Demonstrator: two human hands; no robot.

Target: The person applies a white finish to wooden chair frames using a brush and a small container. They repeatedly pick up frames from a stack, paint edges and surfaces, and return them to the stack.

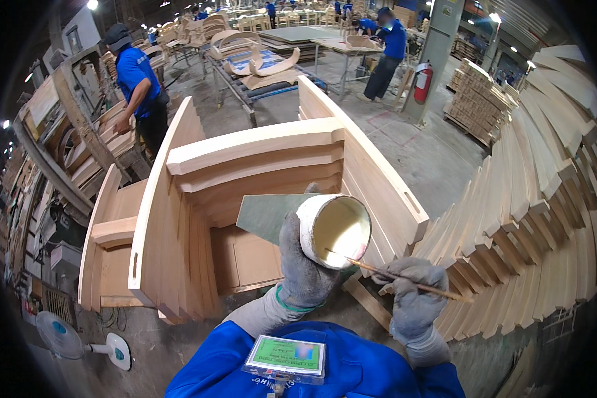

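Note:
My left hand [303, 265], in a grey work glove, is closed around a white tub [306, 229] tipped toward me, with pale creamy liquid inside. A flat grey-green sheet [268, 215] sticks out behind that hand; I cannot tell whether the fingers hold it too. My gloved right hand [418, 292] pinches a thin wooden stick [404, 281], its tip at the tub's mouth. Beyond the tub stand rows of pale curved wooden chair frame parts [259, 147], lined up closely. More curved slats [511, 212] are stacked at the right, beside my right hand.
A smaller group of wooden frames [116, 232] stands on the left, near a white fan [63, 335]. A co-worker in blue [136, 79] works at the far left, another [388, 50] by a table. A fire extinguisher [422, 83] hangs on a pillar [438, 60].

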